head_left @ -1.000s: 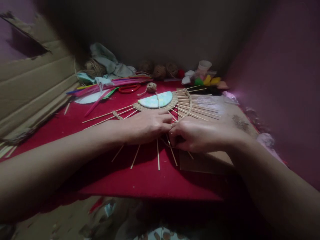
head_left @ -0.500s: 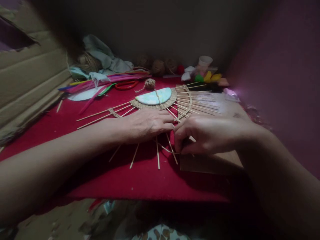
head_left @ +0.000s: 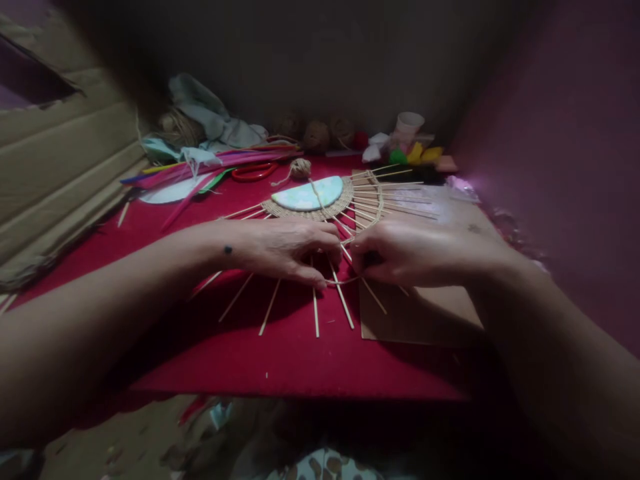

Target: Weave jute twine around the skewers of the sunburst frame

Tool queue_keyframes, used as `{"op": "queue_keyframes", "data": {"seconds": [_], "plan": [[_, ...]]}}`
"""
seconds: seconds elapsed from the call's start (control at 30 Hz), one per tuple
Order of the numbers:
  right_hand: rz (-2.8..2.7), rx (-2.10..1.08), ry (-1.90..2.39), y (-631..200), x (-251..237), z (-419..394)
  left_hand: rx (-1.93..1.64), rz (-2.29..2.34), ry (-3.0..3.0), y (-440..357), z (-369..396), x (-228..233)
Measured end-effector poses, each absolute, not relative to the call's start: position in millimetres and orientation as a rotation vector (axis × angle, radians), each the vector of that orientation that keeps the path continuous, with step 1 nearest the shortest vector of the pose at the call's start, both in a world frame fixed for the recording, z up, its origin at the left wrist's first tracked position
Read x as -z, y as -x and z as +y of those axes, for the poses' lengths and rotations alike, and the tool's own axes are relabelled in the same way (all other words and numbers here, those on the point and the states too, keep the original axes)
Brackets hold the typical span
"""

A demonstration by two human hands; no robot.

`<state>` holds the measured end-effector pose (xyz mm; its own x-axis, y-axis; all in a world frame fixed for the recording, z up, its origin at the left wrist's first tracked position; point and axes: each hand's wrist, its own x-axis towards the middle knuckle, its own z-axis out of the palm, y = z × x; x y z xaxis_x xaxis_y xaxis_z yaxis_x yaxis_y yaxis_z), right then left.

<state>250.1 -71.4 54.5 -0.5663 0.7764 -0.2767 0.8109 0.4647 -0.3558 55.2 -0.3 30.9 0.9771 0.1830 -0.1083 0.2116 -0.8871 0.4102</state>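
Observation:
A half-round woven piece (head_left: 345,200) lies on a red cloth, with thin sticks (head_left: 316,313) fanning outward and a pale blue half-disc (head_left: 310,192) at its centre. Twine weaving links the sticks on the right side. Over the lower sticks is my left hand (head_left: 285,247), its thumb apart from the bent fingers and touching a loose strand of twine (head_left: 343,283). My right hand (head_left: 395,253) is closed beside it, pinching the twine near the end of the woven row; its fingertips are partly hidden. A small twine ball (head_left: 301,168) sits behind the half-disc.
A brown board (head_left: 420,313) lies under the right sticks. Red-handled scissors (head_left: 253,172) and coloured strips (head_left: 225,157) lie at the back left, near a cloth (head_left: 205,107). Twine balls (head_left: 316,135) and a plastic cup (head_left: 409,123) stand behind. Cardboard (head_left: 65,147) rises at left.
My left thumb has come away from the fingers, down to the loose twine. My right hand has shifted slightly up, and the twine strand has moved up with it.

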Motion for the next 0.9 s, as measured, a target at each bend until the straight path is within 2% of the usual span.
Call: {"op": "queue_keyframes", "data": {"seconds": [0.23,0.7,0.9], "plan": [[2.654,0.621,-1.445,-253.7,-67.3,-76.0,0.031,0.232,-2.679,-62.9,6.2,-18.3],[2.705,1.083,-1.044,-245.1,-66.9,-85.7,-0.093,0.135,-2.795,-62.5,7.1,-16.5],[2.637,0.965,-1.142,-246.9,-75.6,-102.3,-0.154,0.193,-2.817,-61.7,11.5,-19.9]]}}
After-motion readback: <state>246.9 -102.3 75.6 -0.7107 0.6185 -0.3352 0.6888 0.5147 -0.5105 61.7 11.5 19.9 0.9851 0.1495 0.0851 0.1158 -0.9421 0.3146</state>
